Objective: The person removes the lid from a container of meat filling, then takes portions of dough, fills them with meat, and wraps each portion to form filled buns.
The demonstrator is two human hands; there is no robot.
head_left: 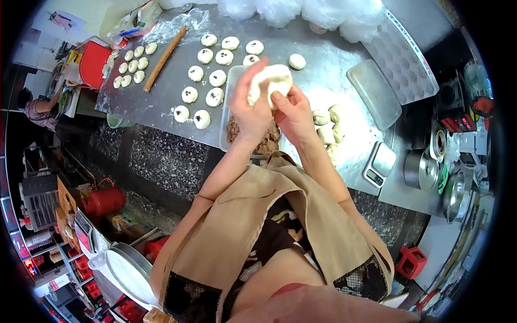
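Note:
A piece of white dough is held up between my two hands, above a clear tub of brown minced filling. My left hand is on its left side, fingers curved behind it. On the right side my right hand pinches its lower edge with the thumb. Round buns with dark specks lie in rows left of the tub, and one plain bun sits behind on the right. Several dough pieces are to the right of my hands.
A rolling pin and small dough balls lie at the left of the metal table. To the right are a clear lid, a white tray and a scale. Plastic bags line the back. Another person is far left.

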